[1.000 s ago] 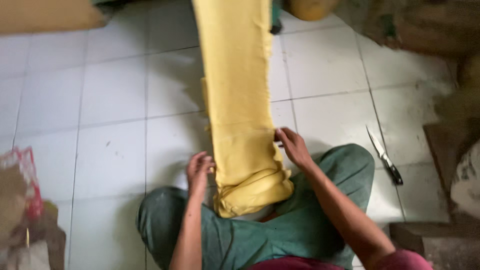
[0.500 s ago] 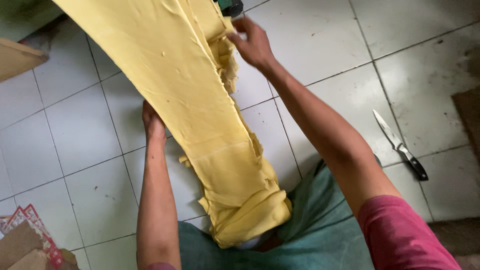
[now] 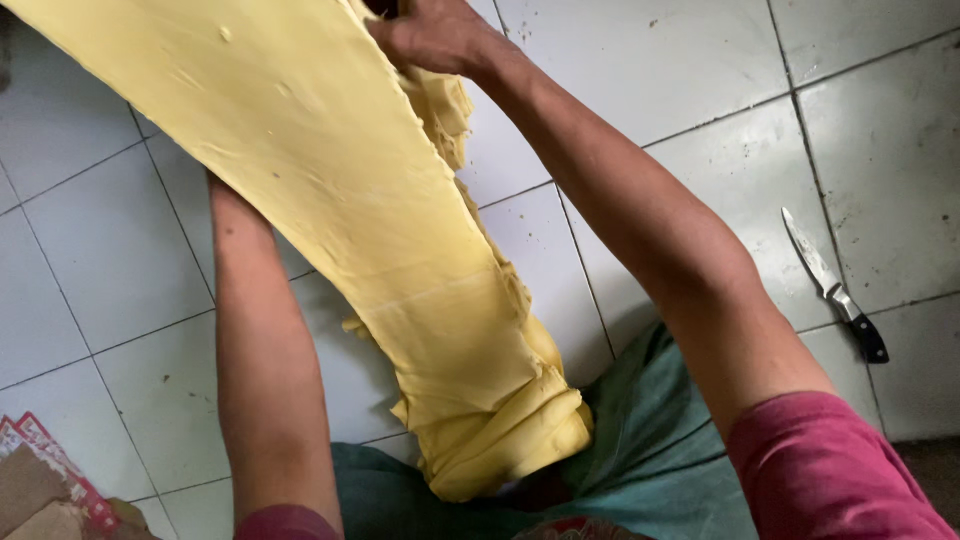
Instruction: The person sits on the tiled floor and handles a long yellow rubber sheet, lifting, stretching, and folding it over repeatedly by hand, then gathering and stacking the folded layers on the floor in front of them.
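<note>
A long, wide yellow sheet of dough (image 3: 330,200) runs from the top left down to my lap, where its end lies folded in a thick roll (image 3: 510,440) on my green trousers (image 3: 650,450). My right hand (image 3: 430,35) reaches forward and grips the sheet's ragged right edge near the top. My left forearm (image 3: 255,340) stretches forward under the sheet's left side. The left hand itself is hidden beneath the dough.
A knife (image 3: 835,287) with a black handle lies on the white tiled floor (image 3: 700,80) to my right. A red-and-white printed wrapper and brown paper (image 3: 45,480) sit at the lower left corner.
Both arms have reached forward from the roll at my lap to higher up the sheet. The view has tilted closer, and the left hand has slipped out of sight under the dough.
</note>
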Demonstrator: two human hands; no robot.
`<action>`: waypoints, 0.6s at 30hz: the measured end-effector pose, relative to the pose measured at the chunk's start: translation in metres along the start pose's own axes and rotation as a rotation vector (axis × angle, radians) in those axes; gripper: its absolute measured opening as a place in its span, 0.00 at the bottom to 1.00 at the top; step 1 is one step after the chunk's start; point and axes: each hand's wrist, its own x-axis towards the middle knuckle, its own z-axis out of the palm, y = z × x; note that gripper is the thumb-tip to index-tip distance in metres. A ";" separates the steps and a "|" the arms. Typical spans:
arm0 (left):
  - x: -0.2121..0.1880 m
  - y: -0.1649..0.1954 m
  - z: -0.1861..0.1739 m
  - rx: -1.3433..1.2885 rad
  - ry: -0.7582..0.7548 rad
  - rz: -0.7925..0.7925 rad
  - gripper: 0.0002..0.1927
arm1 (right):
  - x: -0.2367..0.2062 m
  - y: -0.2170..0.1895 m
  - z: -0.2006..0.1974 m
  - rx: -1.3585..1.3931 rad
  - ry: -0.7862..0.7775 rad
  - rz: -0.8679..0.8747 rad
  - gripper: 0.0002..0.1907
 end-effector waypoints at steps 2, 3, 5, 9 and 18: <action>-0.019 0.000 -0.018 0.039 -0.009 -0.004 0.29 | -0.006 0.002 0.005 0.171 -0.109 -0.091 0.20; -0.031 0.001 -0.029 0.061 -0.022 -0.001 0.30 | -0.013 0.003 0.006 0.182 -0.133 -0.058 0.21; -0.058 0.000 -0.055 0.077 -0.050 -0.003 0.31 | -0.028 0.008 0.009 0.217 -0.183 0.028 0.24; -0.079 -0.022 -0.082 0.047 -0.081 -0.041 0.33 | -0.039 0.016 0.012 0.199 -0.173 0.363 0.24; -0.072 -0.084 -0.059 0.033 -0.176 -0.251 0.32 | -0.065 0.004 0.016 0.030 -0.200 0.313 0.21</action>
